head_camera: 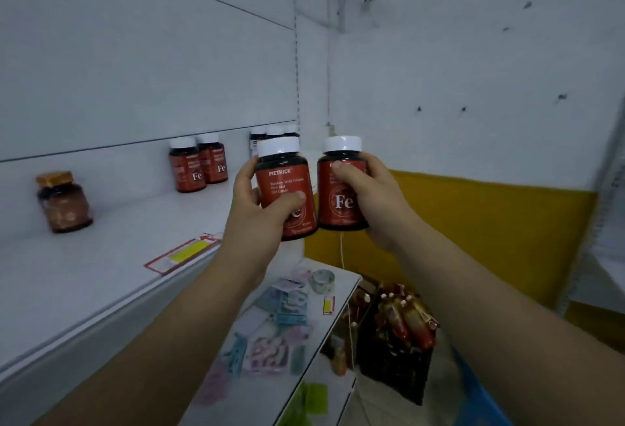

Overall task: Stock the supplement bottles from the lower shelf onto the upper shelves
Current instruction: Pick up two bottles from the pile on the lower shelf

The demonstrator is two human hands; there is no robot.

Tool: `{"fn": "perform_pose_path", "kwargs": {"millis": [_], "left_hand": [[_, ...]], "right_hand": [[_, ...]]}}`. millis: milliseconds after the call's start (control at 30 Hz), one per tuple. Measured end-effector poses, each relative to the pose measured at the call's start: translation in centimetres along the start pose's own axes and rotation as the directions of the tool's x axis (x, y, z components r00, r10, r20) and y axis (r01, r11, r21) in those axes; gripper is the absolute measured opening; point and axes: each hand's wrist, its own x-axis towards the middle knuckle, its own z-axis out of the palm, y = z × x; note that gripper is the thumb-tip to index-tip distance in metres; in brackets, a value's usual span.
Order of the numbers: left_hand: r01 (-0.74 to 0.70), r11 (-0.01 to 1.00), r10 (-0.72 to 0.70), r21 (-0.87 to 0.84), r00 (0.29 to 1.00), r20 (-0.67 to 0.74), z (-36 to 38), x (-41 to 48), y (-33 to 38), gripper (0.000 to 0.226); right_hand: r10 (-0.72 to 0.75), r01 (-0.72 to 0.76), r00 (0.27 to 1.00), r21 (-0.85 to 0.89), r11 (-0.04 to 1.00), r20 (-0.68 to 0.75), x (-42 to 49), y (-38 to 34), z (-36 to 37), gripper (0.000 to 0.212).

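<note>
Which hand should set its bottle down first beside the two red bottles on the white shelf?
Left, likely. The left hand grips the left bottle beside the white shelf, nearer the two standing red bottles. The right hand grips the right bottle farther out, past the shelf's end.

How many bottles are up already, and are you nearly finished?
Not finished. Done: two red bottles stand on the upper shelf, with a few more caps showing behind. In hand: the left hand grips one bottle and the right hand a second bottle, both not yet set down. Left: the crate below seems to hold more, too blurred to count.
</note>
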Motion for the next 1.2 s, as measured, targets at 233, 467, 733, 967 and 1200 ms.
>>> {"fn": "perform_pose_path", "kwargs": {"millis": [233, 467, 733, 967, 1200], "left_hand": [[-0.079, 0.974, 0.142, 0.211, 0.942, -0.304, 0.6, 8.0, -2.2, 0.066], [0.142, 0.88, 0.099, 0.454, 0.879, -0.467, 0.0, 11.2, -2.7, 0.062], [0.351, 0.773, 0.042, 0.528, 0.803, -0.595, -3.6, 14.2, -2.8, 0.081], [0.4, 0.721, -0.007, 0.566, 0.821, -0.571, -6.8, 16.5, -5.8, 0.069], [0.496, 0.59, 0.09, 0.637, 0.744, -0.662, -8.8, 18.9, -7.1, 0.065]], "right_hand": [[-0.043, 0.009, 0.935, 0.098, 0.995, 0.352, 14.6, 3.6, 1.4, 0.043], [-0.029, -0.021, 0.799, 0.076, 0.997, 0.601, 22.8, 6.1, 4.8, 0.043], [0.027, -0.026, 0.699, -0.012, 1.0, 0.714, 26.8, 9.6, 9.8, 0.044], [0.053, 0.015, 0.677, -0.086, 0.996, 0.734, 28.9, 12.9, 12.7, 0.047], [0.032, 0.112, 0.578, -0.118, 0.987, 0.815, 31.4, 14.2, 15.0, 0.055]]}}
